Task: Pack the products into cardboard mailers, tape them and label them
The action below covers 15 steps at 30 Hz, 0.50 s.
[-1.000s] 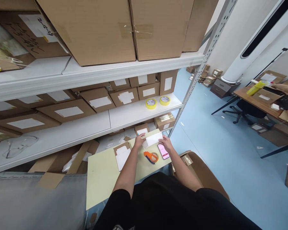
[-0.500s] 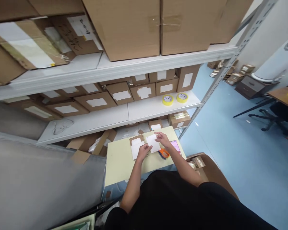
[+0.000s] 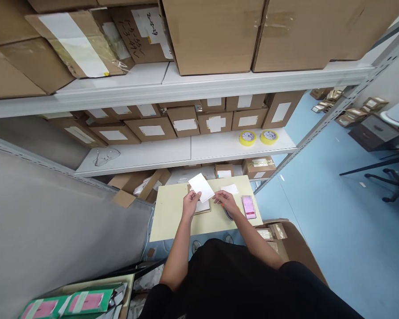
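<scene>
My left hand (image 3: 190, 204) pinches a white paper sheet (image 3: 201, 187) by its lower edge, thumb on top. The sheet is tilted above the table. The fingertips of my right hand (image 3: 226, 203) close on its lower right corner. Beneath the sheet lies a flat cardboard piece with white paper on it (image 3: 203, 207), partly covered. Another white sheet (image 3: 229, 189) rests flat on the table beyond my right hand. Scissors with orange and blue handles (image 3: 228, 214) lie mostly hidden under that hand. To the right of them is a phone (image 3: 248, 207) with a pink screen.
The pale yellow table (image 3: 173, 217) stands against a metal shelf (image 3: 146, 157) stacked with labelled cardboard boxes (image 3: 186, 120). Two yellow tape rolls (image 3: 247, 138) sit on the shelf. A large open carton (image 3: 294, 243) holding small packets is at my right. Green boxes (image 3: 86, 302) are at lower left.
My hands have shifted, and the held sheet is now raised and turned over the cardboard piece. A separate white sheet now shows flat on the table at right. My view has swung left.
</scene>
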{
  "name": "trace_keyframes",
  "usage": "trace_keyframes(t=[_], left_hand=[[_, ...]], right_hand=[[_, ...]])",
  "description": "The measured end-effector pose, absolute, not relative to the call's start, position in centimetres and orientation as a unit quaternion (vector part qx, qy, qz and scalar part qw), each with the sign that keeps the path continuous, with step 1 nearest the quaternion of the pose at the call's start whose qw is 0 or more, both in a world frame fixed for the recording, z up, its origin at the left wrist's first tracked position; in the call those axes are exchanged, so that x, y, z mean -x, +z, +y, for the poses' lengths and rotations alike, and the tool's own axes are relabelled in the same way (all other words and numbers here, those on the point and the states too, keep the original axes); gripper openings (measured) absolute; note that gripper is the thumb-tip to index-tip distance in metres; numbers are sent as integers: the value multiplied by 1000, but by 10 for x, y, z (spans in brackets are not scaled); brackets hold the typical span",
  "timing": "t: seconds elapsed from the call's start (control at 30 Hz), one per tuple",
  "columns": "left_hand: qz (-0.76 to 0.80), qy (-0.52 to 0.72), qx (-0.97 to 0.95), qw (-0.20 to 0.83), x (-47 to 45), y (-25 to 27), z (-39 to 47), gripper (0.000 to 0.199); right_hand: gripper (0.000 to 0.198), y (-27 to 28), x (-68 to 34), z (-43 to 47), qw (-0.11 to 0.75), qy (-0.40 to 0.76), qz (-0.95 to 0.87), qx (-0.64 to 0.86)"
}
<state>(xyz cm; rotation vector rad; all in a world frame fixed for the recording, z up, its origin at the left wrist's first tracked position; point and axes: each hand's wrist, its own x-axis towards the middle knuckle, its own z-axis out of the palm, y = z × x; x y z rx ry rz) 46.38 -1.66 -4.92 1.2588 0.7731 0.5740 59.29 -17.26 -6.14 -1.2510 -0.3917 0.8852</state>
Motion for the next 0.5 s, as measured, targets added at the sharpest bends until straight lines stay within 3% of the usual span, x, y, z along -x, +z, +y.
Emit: trace_keyframes(t=[0.5], left_hand=[[343, 261, -573, 698, -470, -53, -23, 48]], right_hand=[[25, -58, -598, -180, 715, 379, -172, 562]])
